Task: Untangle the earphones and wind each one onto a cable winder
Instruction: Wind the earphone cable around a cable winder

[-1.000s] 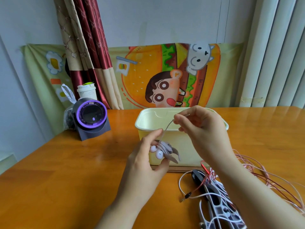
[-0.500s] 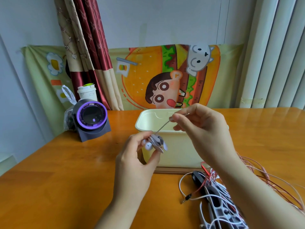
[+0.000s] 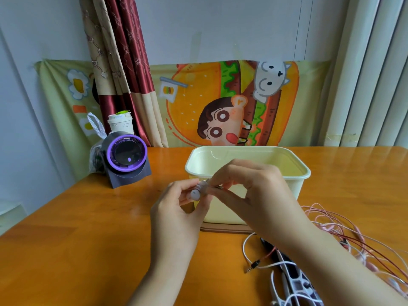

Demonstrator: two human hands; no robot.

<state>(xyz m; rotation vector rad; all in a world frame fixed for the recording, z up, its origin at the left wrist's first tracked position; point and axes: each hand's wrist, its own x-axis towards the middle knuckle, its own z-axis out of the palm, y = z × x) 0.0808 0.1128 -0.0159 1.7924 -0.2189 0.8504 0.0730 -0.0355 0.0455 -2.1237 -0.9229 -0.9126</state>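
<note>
Head view, looking down over a broad orange-brown wooden table (image 3: 66, 250). Facing a wide cloth hanging printed with a cartoon burger (image 3: 220, 96) on the far wall, with a red-and-beige patterned curtain (image 3: 123, 62) falling over its left part. Working just in front of a pale yellow rectangular plastic tub (image 3: 305, 171), standing open at mid-table.

Raising both hands before the tub's near wall, close together. Curling the left hand (image 3: 176, 215) with thumb and fingertips pinching a small grey cable winder (image 3: 202, 187), already carrying the wound white earphones (image 3: 195, 194), one round earbud facing the camera. Bending the right hand (image 3: 258, 195) over from the right, thumb and forefinger narrowly pinching the thin cord (image 3: 217, 187) right beside the winder; cannot tell how much cord is left loose.

Leaving a loose tangle of pink, red and white earphone cables (image 3: 344, 228) sprawling on the table to the right, under the right forearm. Keeping a dark grey desk gadget with a purple ring (image 3: 127, 157) at far left, a white lidded paper cup (image 3: 120, 123) behind it. Lying at lower right: white plastic winders (image 3: 298, 286), and nearby a small metal jack plug (image 3: 254, 265).
</note>
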